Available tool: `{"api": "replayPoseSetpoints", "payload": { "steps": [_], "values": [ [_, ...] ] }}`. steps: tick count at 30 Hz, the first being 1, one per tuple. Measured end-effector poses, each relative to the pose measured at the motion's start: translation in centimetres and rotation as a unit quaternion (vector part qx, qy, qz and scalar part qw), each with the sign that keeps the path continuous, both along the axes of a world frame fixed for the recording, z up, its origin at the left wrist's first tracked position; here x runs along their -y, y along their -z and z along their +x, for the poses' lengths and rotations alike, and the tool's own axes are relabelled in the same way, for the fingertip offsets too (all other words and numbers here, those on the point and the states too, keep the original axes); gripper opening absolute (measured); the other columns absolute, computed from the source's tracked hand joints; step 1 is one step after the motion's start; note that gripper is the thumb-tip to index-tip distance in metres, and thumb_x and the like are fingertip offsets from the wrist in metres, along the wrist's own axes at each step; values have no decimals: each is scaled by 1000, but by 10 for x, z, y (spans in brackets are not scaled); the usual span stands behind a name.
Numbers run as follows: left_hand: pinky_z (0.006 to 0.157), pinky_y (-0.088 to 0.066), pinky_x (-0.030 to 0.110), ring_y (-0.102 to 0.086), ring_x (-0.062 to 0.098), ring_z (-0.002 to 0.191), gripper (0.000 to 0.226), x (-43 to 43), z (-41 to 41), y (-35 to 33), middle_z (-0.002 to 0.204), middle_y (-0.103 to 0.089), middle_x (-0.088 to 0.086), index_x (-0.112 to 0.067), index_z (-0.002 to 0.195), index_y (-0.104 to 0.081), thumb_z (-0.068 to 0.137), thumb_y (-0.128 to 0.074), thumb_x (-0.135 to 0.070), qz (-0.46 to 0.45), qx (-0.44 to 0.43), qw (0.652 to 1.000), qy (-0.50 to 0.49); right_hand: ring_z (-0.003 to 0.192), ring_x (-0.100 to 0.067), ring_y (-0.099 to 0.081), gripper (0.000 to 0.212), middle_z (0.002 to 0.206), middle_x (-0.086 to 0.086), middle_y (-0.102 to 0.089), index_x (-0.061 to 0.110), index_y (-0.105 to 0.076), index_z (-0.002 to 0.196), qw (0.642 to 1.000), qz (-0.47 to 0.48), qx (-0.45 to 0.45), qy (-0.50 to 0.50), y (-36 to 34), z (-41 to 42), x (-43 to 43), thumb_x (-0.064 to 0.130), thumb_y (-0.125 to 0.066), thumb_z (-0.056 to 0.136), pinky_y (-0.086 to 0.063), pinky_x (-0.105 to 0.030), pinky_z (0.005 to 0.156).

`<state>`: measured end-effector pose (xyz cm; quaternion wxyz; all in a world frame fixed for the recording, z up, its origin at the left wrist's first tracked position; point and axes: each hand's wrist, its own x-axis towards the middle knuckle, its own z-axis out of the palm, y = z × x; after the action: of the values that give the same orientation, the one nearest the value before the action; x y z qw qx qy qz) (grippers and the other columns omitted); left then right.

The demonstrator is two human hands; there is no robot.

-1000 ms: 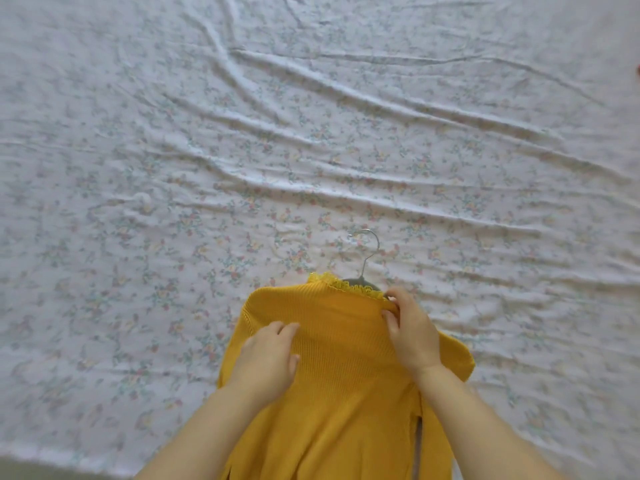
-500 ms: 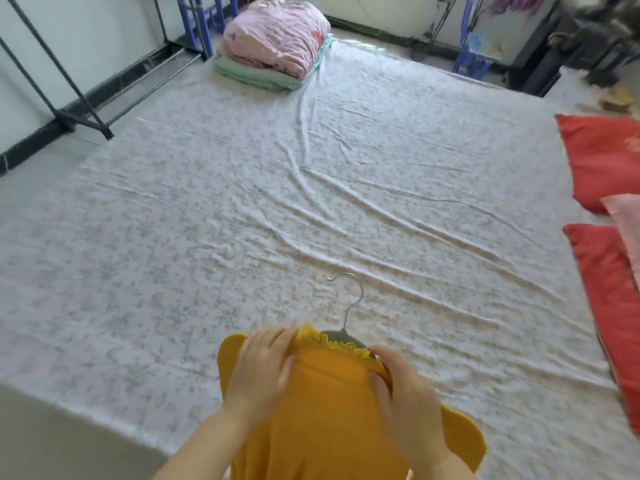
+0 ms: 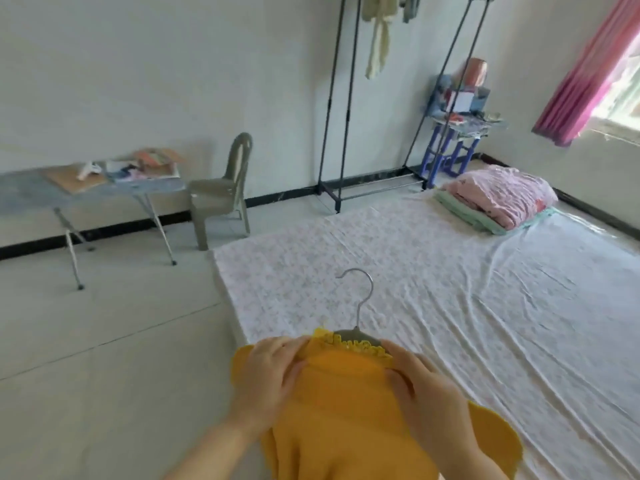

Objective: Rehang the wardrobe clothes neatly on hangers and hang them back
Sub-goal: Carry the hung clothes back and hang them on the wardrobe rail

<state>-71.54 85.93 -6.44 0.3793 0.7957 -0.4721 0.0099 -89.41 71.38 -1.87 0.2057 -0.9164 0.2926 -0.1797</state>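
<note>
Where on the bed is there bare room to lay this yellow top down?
The sheet is bare from the yellow top and its hanger hook across to the folded pink bedding in the far corner. The folding table is cluttered; only its left end shows free.

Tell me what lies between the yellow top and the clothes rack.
Head view: the sheet-covered mattress and a strip of floor lie between yellow top and clothes rack.
</note>
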Motion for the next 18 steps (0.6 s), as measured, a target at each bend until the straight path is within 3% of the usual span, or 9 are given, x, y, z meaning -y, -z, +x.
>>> {"api": "replayPoseSetpoints", "payload": {
  "steps": [6,9,13,18],
  "values": [
    [87,-36,15,-60,14,94,32,-104,60,-32,104,-66,0,-15,116,-63,84,-60,-19,-7,33,989,-146,80,2,-49,39,104,29,-45,44,-49,126,987,-5,29,-161,-33,110,-48,24,-53,93,-40,-5,63],
    [94,-39,26,-54,13,104,36,-157,94,-45,114,-61,-2,-19,123,-57,88,-59,-16,-20,45,973,-224,80,5,-48,38,108,26,-47,45,-47,127,975,-11,34,-219,-53,171,-86,27,-51,94,-40,-5,63],
    [97,-27,19,-43,5,109,39,-228,146,-65,120,-57,-4,-20,128,-53,89,-59,-18,-32,79,951,-298,75,13,-46,38,99,36,-39,43,-48,127,958,-25,56,-282,-78,258,-147,27,-51,93,-40,-2,65],
    [102,-23,16,-42,9,120,43,-322,225,-86,130,-50,-4,-21,134,-46,92,-53,-24,-33,101,927,-359,77,8,-43,38,101,29,-46,41,-51,126,935,-55,88,-339,-101,369,-237,27,-56,91,-36,-1,58]
  ]
}}
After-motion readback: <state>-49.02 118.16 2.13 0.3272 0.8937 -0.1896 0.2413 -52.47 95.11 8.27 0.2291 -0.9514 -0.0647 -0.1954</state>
